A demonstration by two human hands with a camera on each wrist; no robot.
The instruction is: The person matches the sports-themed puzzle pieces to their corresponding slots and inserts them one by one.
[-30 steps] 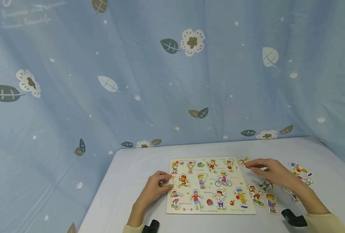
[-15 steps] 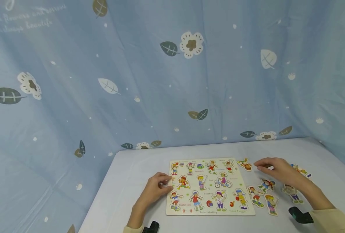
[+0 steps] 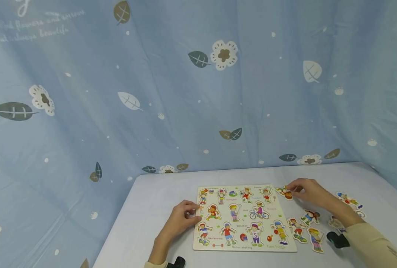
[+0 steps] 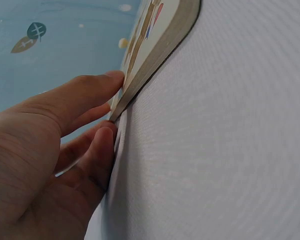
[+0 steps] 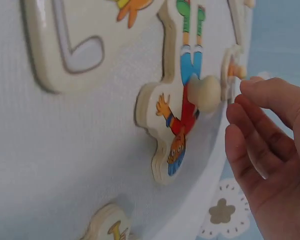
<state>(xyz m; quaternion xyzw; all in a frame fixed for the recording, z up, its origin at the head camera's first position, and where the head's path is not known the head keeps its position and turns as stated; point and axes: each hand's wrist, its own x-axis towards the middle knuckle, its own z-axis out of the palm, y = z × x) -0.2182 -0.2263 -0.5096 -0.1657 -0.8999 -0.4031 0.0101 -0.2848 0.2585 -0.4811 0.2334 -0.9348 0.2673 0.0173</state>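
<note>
A wooden puzzle board (image 3: 223,219) with pictures of children at sports lies flat on the table. My left hand (image 3: 181,219) rests thumb and fingertips along its left edge; in the left wrist view they touch the board's rim (image 4: 157,60). My right hand (image 3: 309,190) is over a small cut-out puzzle piece (image 3: 284,192) beside the board's upper right corner, partly covering it. In the right wrist view the right fingers (image 5: 240,112) are slightly bent and spread, close to a piece's knob (image 5: 241,71). No grip on it shows.
Several loose puzzle pieces lie right of the board, including a red-shirted figure (image 3: 309,217), a skateboarder (image 3: 297,230) and a golfer (image 3: 316,240). More pieces (image 3: 348,200) lie beneath and beyond the right forearm. A blue patterned curtain (image 3: 171,93) hangs behind the white table (image 3: 144,201).
My right hand drew away rightward from the piece beside the board's upper right corner, then came back over it. The left hand stays at the board's edge. The head view shifted slightly.
</note>
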